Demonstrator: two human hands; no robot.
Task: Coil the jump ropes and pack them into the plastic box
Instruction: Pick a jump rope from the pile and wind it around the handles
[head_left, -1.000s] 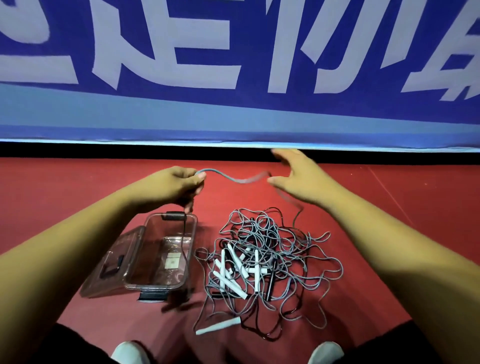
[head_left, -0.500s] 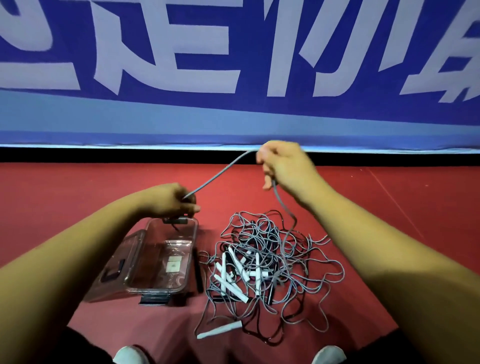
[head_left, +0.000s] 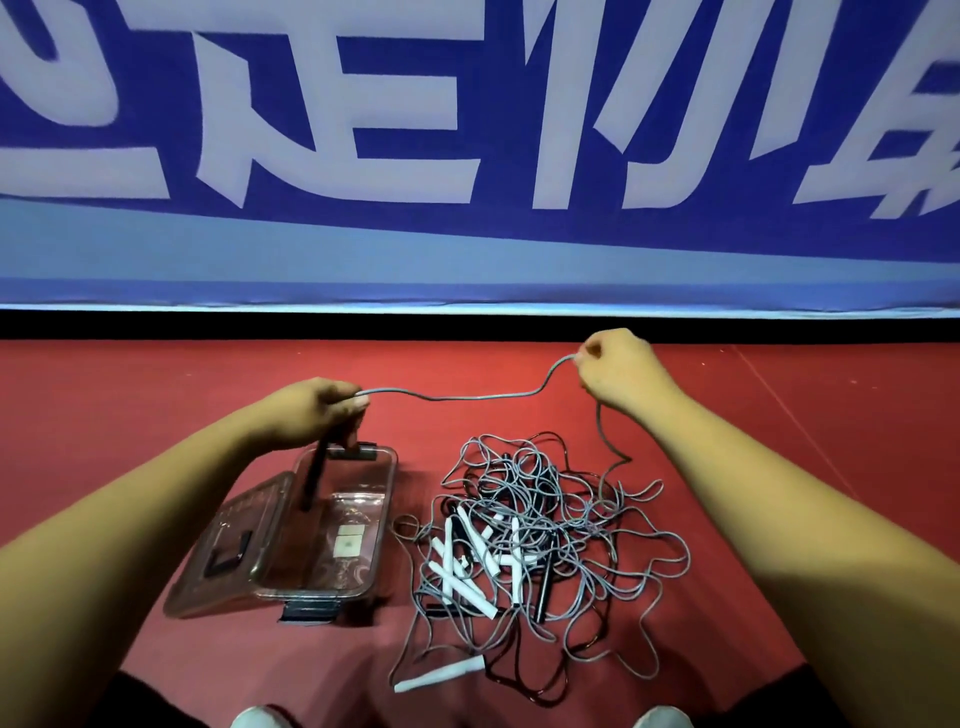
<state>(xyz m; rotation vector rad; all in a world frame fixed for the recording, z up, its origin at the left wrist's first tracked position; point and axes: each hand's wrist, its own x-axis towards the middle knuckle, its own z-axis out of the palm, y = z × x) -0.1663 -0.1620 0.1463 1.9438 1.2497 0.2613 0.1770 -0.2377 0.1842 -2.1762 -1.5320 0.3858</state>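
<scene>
Where the box sits: a clear plastic box (head_left: 385, 499) stands on the red floor (head_left: 104, 405) at the left. Its lid (head_left: 223, 551) is swung open leftward, so the mouth is free for packing. No coil lies in it yet.
Left hand: the left hand (head_left: 306, 415) is closed round one end of a grey rope (head_left: 467, 397). The black handle (head_left: 314, 478) hangs down over the box mouth, probably as the anchor for winding.
Rope span: it sags between the hands, which are well apart.
Right hand: the right hand (head_left: 621, 371) pinches the rope farther along, and from there it drops to the pile.
Pile: the pile (head_left: 540, 525) of tangled ropes lies just right of the box, with white and black handles mixed in. The tangle looks likely to snag the drawn rope.
Stray piece: one white handle (head_left: 441, 674) lies at the pile's near edge.
Behind: a blue banner (head_left: 467, 249) stands well clear of the work.
</scene>
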